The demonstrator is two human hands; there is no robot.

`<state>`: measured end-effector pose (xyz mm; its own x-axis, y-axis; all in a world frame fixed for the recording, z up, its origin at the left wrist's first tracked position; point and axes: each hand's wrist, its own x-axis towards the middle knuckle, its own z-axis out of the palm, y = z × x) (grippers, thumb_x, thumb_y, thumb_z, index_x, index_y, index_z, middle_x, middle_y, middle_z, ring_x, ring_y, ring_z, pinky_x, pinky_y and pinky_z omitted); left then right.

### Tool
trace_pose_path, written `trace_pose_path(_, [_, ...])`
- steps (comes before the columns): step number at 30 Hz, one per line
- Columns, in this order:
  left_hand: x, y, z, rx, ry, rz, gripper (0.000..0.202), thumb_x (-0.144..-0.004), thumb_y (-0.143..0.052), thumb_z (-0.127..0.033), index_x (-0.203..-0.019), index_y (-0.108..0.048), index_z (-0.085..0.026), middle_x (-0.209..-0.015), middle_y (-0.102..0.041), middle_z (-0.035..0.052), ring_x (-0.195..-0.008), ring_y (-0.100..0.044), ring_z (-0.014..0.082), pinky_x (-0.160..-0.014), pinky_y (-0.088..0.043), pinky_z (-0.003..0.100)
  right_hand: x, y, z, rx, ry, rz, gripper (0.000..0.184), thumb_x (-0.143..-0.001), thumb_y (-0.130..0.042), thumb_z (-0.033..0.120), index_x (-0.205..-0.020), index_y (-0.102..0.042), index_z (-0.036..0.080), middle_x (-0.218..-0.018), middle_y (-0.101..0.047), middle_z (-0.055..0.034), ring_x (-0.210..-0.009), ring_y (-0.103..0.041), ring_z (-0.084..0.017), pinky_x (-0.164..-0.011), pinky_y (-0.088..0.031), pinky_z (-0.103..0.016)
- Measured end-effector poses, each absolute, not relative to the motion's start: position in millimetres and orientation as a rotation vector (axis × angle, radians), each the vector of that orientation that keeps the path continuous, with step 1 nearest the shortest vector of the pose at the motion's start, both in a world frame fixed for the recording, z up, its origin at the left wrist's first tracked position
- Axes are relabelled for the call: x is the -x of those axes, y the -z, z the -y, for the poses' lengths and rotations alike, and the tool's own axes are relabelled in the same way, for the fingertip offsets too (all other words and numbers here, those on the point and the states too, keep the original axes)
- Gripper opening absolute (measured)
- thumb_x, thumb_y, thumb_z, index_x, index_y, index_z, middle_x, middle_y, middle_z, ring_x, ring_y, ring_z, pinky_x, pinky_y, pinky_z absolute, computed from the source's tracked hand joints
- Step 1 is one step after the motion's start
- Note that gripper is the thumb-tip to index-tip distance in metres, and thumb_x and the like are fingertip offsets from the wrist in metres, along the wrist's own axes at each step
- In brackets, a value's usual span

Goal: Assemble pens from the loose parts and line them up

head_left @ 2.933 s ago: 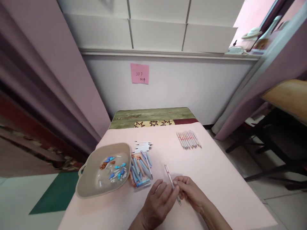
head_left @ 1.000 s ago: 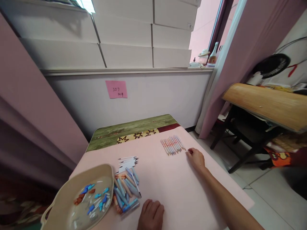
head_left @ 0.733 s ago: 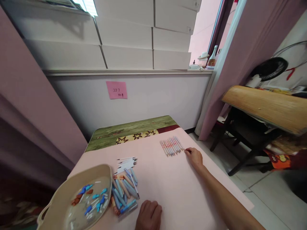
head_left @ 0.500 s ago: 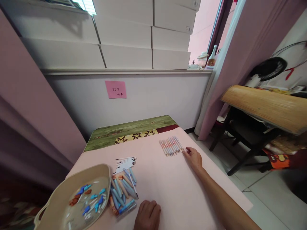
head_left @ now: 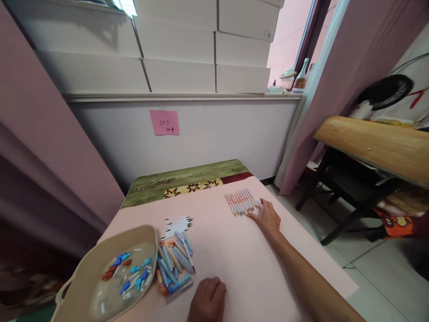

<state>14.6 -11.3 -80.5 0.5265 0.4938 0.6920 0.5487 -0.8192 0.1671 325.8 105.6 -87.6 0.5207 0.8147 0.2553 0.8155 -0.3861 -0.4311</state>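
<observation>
A row of clear-barrelled pens (head_left: 241,202) with reddish bands lies side by side toward the far right of the pink-covered table. My right hand (head_left: 269,218) is at the near right end of that row, thumb and fingers spread apart around its corner; contact with the end pens is hard to tell. Close to the table's front, my left hand (head_left: 208,298) rests with its fingers curled in, and nothing shows in it. Just left of it is a pile of blue and orange pen barrels (head_left: 174,259). Thin pen refills (head_left: 181,222) lie behind the pile.
A beige basket (head_left: 75,273) at the left holds blue and brown caps and small clear parts. A clear packet (head_left: 179,288) lies before the barrels. White boxes (head_left: 177,76) stand along the ledge behind. A wooden table (head_left: 375,145) is off to the right.
My right hand has opened, its thumb moving left along the pens' near ends with fingers at the right side. The left hand stays in place. The view has shifted slightly.
</observation>
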Motion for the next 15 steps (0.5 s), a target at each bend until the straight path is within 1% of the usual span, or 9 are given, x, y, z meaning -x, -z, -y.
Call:
trace_pose_path(3, [-15,81,8,2.656,1.215,0.87,0.019,-0.089,-0.042,-0.01,-0.091,-0.059,-0.017,-0.079,-0.065,0.0062,-0.069,-0.059,0.0169,-0.065,-0.049,0.029,-322,87,-104,2.236,0.021,1.359,0.084,-0.064,-0.068,0.065,-0.134,-0.042,0.026,-0.128,-0.052,-0.0075,-0.104,-0.059,-0.026,-0.08,-0.044,-0.034])
trace_pose_path(9, [-17,81,6,2.634,1.234,0.87,0.021,-0.091,-0.042,-0.014,-0.085,-0.06,-0.02,-0.075,-0.063,0.0048,-0.066,-0.059,0.0159,-0.062,-0.049,0.028,-314,85,-109,2.256,0.01,1.357,0.08,-0.068,-0.066,0.064,-0.133,-0.044,0.024,-0.124,-0.054,-0.0083,-0.101,-0.06,-0.025,-0.077,-0.045,-0.033])
trace_pose_path(15, [-18,89,5,2.568,1.283,0.869,0.024,-0.093,-0.041,-0.017,-0.08,-0.06,-0.021,-0.07,-0.061,0.0038,-0.061,-0.058,0.0148,-0.059,-0.048,0.027,-306,86,-111,2.248,0.025,1.371,0.079,-0.066,-0.067,0.063,-0.132,-0.044,0.026,-0.122,-0.055,-0.0061,-0.096,-0.062,-0.024,-0.074,-0.045,-0.032])
